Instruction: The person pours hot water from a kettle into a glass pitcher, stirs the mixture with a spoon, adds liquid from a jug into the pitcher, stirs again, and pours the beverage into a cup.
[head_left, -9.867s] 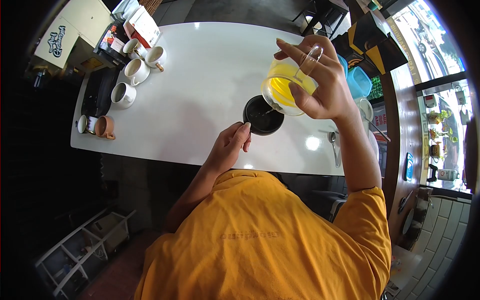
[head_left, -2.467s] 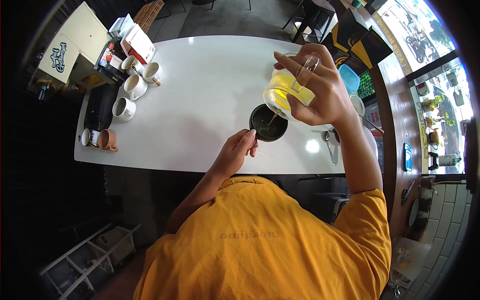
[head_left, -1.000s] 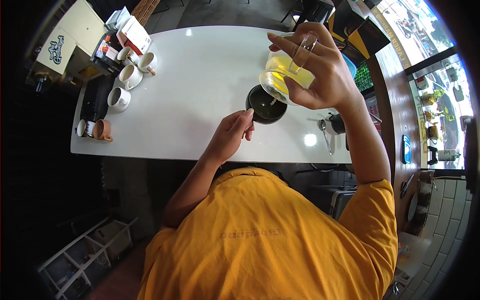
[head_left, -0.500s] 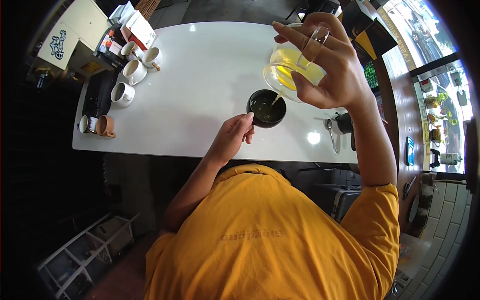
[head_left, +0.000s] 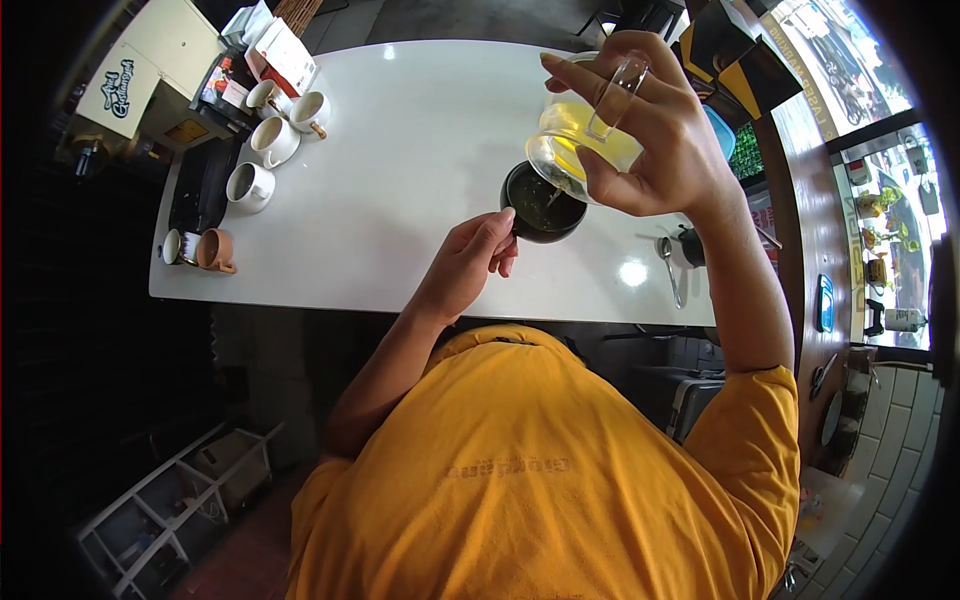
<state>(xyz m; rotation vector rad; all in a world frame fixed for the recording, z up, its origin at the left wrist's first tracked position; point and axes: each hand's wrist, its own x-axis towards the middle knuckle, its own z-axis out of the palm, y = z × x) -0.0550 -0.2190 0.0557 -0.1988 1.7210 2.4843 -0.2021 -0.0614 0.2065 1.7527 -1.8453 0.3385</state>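
My left hand (head_left: 468,262) pinches the near left side of a black cup (head_left: 543,232), thumb over the handle area, and holds it above the white table. Dark-looking liquid lies inside the cup. My right hand (head_left: 662,150) grips the clear handle of a glass pitcher (head_left: 566,128) with yellow liquid in it. Tilted over the cup, the pitcher has its rim near the cup's far right edge. A thin stream runs from it into the cup. Part of the pitcher is hidden behind my right fingers.
On the white table (head_left: 400,150), several white mugs (head_left: 250,186) and a brown mug (head_left: 214,250) stand at the left. A metal spoon (head_left: 670,270) lies at the right, beside a dark container (head_left: 692,244). A black and yellow box (head_left: 745,65) stands at the far right.
The black cup and my left hand have shifted slightly right and up, closer to the pitcher. The pitcher is tipped a little further, and the stream now looks shorter.
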